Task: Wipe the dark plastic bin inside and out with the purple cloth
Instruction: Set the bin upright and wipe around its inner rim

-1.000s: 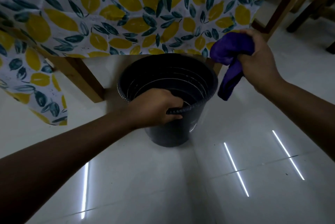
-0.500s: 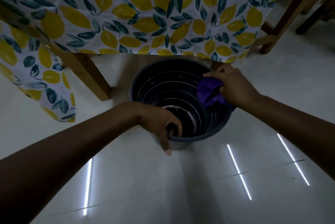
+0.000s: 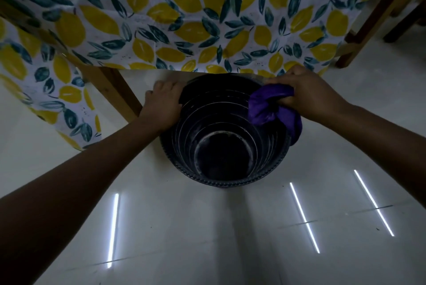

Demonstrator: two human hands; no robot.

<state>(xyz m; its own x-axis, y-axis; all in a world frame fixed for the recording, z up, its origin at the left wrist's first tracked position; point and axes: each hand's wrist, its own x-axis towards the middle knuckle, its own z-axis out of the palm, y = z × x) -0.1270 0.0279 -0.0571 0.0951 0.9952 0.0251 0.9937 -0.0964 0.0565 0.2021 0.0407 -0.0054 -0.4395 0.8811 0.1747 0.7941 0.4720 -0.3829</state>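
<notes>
The dark plastic bin stands on the white tiled floor, tipped so I look straight down its ribbed inside to the round bottom. My left hand lies against the outside of its upper left rim, fingers curved along the wall. My right hand grips the bunched purple cloth at the upper right rim. Part of the cloth hangs inside the bin and part drapes over the rim outside.
A tablecloth with yellow lemons and dark leaves hangs down just behind the bin. A wooden table leg stands to the left, and more wooden legs at the upper right. Glossy floor tiles stretch in front.
My left hand let go of the near rim and went to the bin's far left side. The bin tipped further toward me. My right hand brought the cloth from beside the bin onto its right rim.
</notes>
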